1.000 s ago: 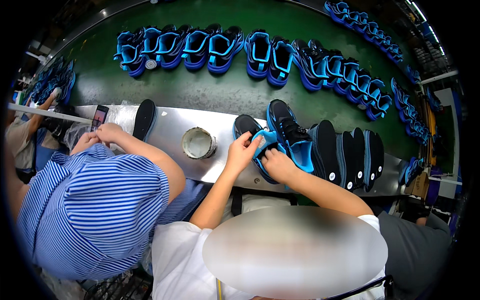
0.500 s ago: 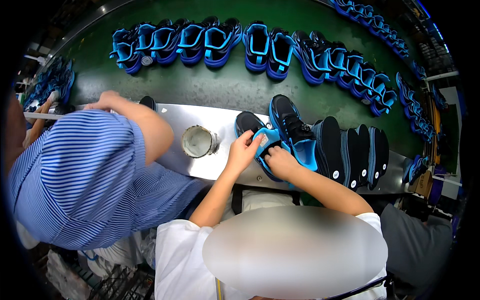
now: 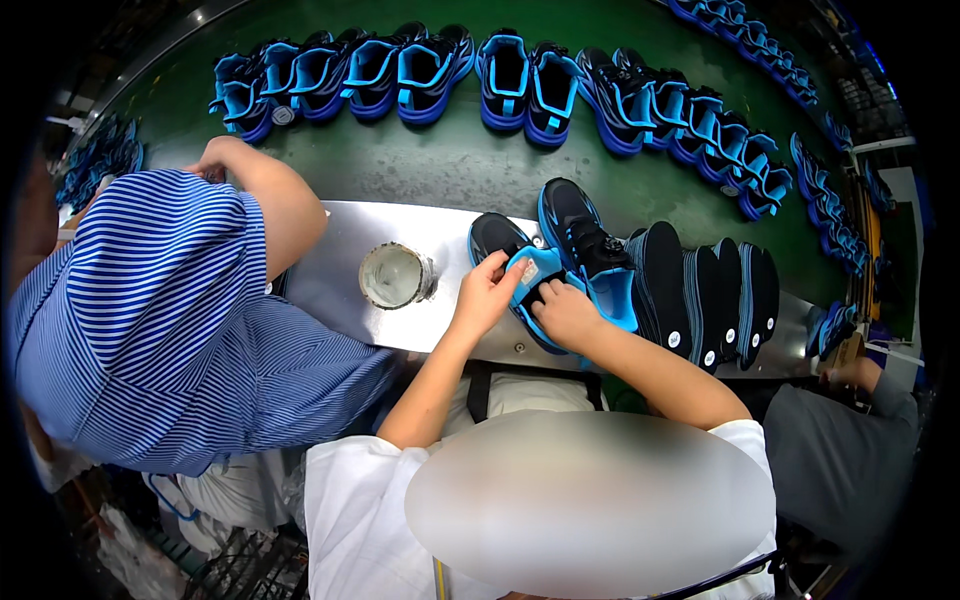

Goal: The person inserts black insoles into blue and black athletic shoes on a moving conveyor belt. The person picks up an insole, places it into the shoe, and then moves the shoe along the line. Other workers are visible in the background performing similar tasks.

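Note:
A black and blue sneaker (image 3: 497,236) lies on the metal bench, its toe pointing away from me. My left hand (image 3: 488,292) is closed on its light-blue tongue (image 3: 538,268), thumb and fingers pinching the edge and folding it open. At the shoe's opening, my right hand (image 3: 568,314) has its fingers curled in against the collar; the fingertips are partly hidden inside. Right beside it stands a second sneaker (image 3: 572,222), its light-blue lining facing me, touched by neither hand.
Stacked black insoles (image 3: 660,290) stand right of the shoes. A round, crusted white pot (image 3: 392,277) sits to the left. Beyond the bench, rows of sneakers (image 3: 430,75) rest on the green conveyor (image 3: 400,165). A co-worker in a striped top (image 3: 170,290) is close on my left; another person's grey sleeve (image 3: 840,460) shows at right.
My right hand has shifted slightly at the shoe opening; my left keeps its pinch on the tongue. The co-worker on the left has leaned a little further left.

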`<state>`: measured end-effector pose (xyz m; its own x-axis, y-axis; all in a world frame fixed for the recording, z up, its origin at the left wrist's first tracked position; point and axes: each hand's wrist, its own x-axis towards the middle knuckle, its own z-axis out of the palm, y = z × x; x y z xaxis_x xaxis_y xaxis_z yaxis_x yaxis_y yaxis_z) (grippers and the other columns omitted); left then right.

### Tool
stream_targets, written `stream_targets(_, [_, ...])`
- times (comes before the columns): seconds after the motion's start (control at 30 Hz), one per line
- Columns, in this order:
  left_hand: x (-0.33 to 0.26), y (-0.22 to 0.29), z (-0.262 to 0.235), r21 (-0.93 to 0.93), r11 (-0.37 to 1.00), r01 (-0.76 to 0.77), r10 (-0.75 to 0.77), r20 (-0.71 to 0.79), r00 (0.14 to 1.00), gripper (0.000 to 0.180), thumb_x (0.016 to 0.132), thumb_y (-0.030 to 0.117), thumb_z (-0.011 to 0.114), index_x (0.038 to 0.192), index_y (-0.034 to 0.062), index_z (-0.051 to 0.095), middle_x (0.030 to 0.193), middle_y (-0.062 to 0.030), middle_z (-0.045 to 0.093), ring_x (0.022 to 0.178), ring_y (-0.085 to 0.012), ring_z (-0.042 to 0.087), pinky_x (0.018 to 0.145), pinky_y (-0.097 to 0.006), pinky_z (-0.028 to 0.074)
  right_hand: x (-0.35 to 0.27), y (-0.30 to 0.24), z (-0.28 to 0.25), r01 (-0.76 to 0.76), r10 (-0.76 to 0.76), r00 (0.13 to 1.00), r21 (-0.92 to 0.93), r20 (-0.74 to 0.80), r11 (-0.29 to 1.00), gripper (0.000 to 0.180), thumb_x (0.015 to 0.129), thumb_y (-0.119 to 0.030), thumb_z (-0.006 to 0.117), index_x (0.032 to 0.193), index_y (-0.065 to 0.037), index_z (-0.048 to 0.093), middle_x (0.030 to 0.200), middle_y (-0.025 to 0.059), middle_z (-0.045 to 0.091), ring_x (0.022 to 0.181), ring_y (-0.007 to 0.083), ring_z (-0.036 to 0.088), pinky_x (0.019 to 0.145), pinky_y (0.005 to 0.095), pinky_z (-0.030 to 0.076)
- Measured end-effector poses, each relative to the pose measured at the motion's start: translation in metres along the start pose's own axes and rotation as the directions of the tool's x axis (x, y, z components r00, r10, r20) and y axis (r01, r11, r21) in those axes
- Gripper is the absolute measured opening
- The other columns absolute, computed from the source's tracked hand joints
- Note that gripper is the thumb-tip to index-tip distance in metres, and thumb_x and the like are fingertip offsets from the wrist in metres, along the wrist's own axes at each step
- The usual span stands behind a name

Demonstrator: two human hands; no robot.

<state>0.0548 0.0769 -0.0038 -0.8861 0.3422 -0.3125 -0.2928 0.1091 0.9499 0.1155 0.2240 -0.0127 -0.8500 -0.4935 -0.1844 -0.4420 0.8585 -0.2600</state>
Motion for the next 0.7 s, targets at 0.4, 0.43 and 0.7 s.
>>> stream_targets(0.4, [0.008, -0.009, 0.022, -0.002, 0.997, -0.082, 0.082, 0.069, 0.994, 0.017, 0.081, 0.017, 0.055, 0.091, 0.0020, 0.057, 0.060, 0.0078, 0.041, 0.054, -0.0004, 0.032, 0.047, -0.016, 0.027, 0.015, 0.011, 0.011, 0.117, -0.064, 0.987, -0.382, 0.149, 0.917, 0.032, 0.075, -0.019, 0.045, 0.104, -0.008, 0.056, 0.117, 0.0134, 0.045, 0.108, 0.0257, 0.041, 0.090, 0.0367, 0.031])
stream_targets(0.43, [0.008, -0.006, 0.027, 0.023, 0.996, -0.086, 0.085, 0.022, 0.996, 0.016, 0.081, 0.017, 0.055, 0.088, 0.0026, 0.057, 0.060, 0.0067, 0.041, 0.055, -0.0007, 0.032, 0.047, -0.016, 0.026, 0.025, 0.012, 0.011, 0.126, -0.011, 0.952, -0.359, 0.306, 0.925, 0.039, 0.075, -0.018, 0.045, 0.112, -0.006, 0.050, 0.124, 0.0145, 0.039, 0.116, 0.0269, 0.034, 0.097, 0.0399, 0.023])
stream_targets(0.7, [-0.008, -0.016, 0.051, 0.445, 0.791, -0.419, 0.543, -0.198, 0.816, 0.035, 0.079, 0.014, 0.054, 0.108, -0.0023, 0.045, 0.104, -0.0214, 0.042, 0.088, -0.0353, 0.047, 0.076, -0.035, 0.041, -0.007, 0.024, 0.023, 0.097, -0.059, 0.940, -0.095, 0.336, 0.991, 0.033, 0.071, -0.015, 0.049, 0.100, -0.001, 0.055, 0.098, 0.0179, 0.053, 0.094, 0.0300, 0.047, 0.085, 0.0355, 0.032])
